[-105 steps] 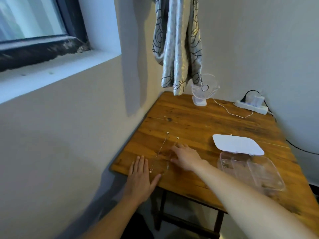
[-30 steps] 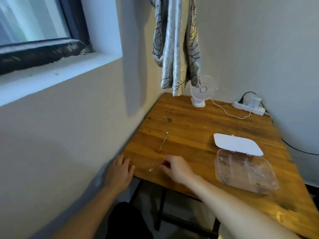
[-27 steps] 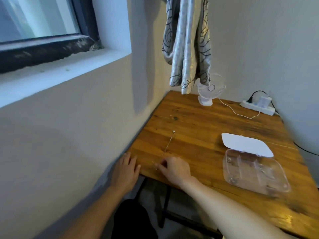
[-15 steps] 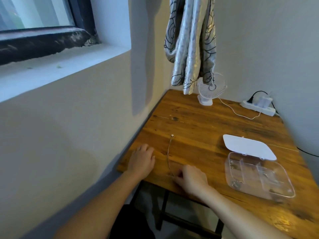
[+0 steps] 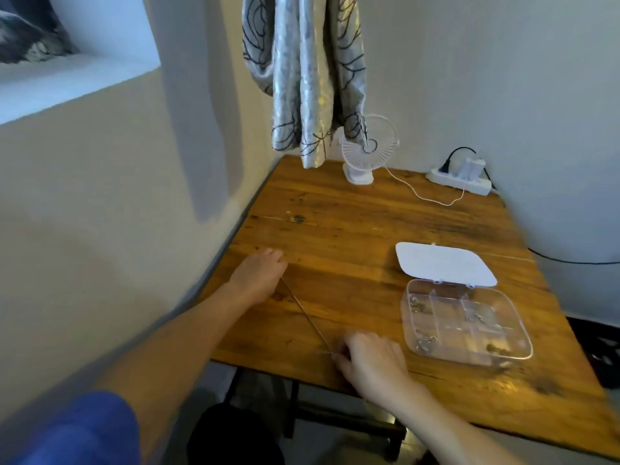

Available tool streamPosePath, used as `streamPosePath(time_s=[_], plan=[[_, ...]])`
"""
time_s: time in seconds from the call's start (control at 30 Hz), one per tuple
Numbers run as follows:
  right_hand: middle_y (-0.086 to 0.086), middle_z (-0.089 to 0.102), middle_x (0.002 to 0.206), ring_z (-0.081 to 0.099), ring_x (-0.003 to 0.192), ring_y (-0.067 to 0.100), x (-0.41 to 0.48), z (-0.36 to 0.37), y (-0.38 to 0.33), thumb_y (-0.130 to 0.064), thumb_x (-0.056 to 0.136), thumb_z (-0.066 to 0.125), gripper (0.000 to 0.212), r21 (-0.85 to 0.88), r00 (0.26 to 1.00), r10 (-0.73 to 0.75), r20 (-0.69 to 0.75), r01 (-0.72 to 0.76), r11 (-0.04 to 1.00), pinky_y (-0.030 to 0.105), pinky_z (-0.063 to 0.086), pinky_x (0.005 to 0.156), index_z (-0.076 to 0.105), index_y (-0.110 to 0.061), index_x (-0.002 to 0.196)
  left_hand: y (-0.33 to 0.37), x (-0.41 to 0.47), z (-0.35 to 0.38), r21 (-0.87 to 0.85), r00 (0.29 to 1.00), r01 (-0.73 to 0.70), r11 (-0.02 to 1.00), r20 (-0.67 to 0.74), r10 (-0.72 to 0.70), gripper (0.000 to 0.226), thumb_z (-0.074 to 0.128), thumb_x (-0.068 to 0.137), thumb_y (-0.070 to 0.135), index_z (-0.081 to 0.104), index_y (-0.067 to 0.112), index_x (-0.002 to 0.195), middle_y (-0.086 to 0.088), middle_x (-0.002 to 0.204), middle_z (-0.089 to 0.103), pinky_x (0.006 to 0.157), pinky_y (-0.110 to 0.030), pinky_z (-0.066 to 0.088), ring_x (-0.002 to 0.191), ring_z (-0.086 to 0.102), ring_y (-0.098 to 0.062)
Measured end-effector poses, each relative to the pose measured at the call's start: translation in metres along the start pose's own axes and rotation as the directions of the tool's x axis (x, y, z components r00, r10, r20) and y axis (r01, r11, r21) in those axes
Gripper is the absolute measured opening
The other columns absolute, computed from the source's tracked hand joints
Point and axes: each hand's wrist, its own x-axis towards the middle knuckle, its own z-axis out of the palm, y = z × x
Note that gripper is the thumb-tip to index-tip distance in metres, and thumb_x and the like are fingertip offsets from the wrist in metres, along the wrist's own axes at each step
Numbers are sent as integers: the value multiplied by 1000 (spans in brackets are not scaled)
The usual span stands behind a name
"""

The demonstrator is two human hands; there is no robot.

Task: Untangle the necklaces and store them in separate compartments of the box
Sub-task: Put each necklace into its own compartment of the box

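Note:
A thin silver necklace (image 5: 307, 315) lies stretched in a straight line across the wooden table (image 5: 369, 229). My left hand (image 5: 258, 278) is closed over its far end near the table's left edge. My right hand (image 5: 369, 362) pinches its near end by the front edge. The clear plastic box (image 5: 464, 325) with divided compartments stands open to the right, its white lid (image 5: 444, 263) folded back. Small jewellery pieces lie in several compartments.
A white desk fan (image 5: 367, 151) stands at the back of the table, its cable running to a power strip (image 5: 459, 182) at the back right. A patterned curtain (image 5: 302, 72) hangs above the back left corner. A wall borders the table's left edge.
My left hand has moved forward onto the necklace's far end. The necklace, curved half a second ago, now lies pulled straight between both hands. The view has shifted left.

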Motion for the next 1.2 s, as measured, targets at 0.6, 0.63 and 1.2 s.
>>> streamPosePath(time_s=[0.6,0.63,1.2], plan=[[8,69,71,65,66,20,-63,-71,90,-3,78,73,12,703,922,328,-206,-94,705,22,52,52,67,-13,76,103,-1,-64,-927,814,368,78,280,-509,9,54,91,14,61,9,89,-13,89,69,75,-41,57,83,66,-25],[8,68,72,65,66,19,-68,-78,100,-2,78,73,13,719,909,354,-220,-94,689,20,50,50,67,-13,79,116,6,-74,-937,815,344,-66,333,-475,12,51,92,12,61,4,91,-15,89,70,79,-42,57,86,68,-28],[-10,67,82,62,80,10,-150,-81,257,-34,83,68,8,407,812,512,-279,-383,829,29,51,70,73,-27,85,319,173,-140,-882,983,176,437,181,-31,25,53,83,-16,67,2,91,-15,89,64,59,-22,53,79,63,-22]])
